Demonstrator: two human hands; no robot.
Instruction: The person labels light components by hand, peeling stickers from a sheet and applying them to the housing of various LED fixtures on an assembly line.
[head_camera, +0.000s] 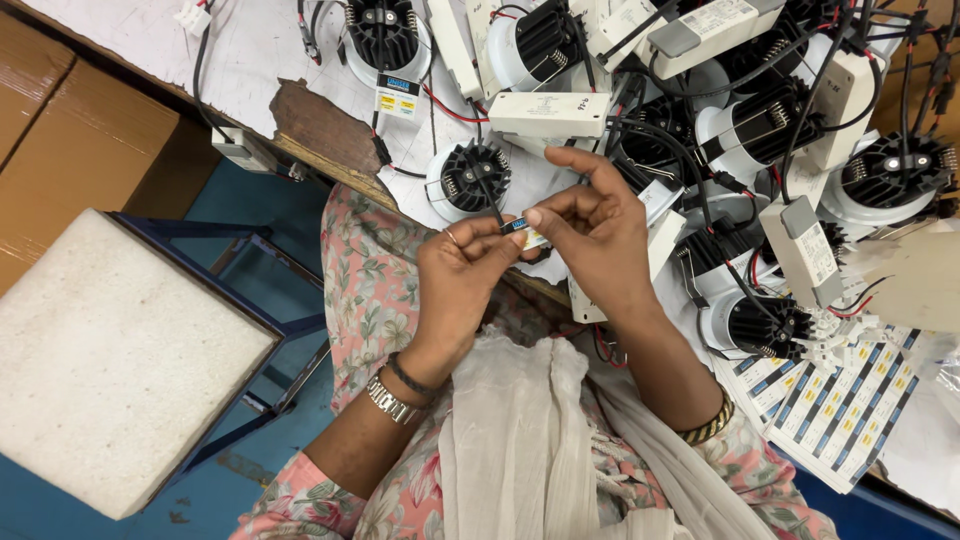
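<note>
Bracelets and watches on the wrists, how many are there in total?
3: a metal watch and a dark band on the left wrist, a gold bangle on the right wrist. None seem hidden.

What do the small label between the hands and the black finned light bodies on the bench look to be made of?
The label, pinched by left hand and right hand, looks like glossy printed paper or film: thin and flexing. The finned bodies look like matte black cast metal, probably aluminium; plastic cannot be ruled out.
</note>
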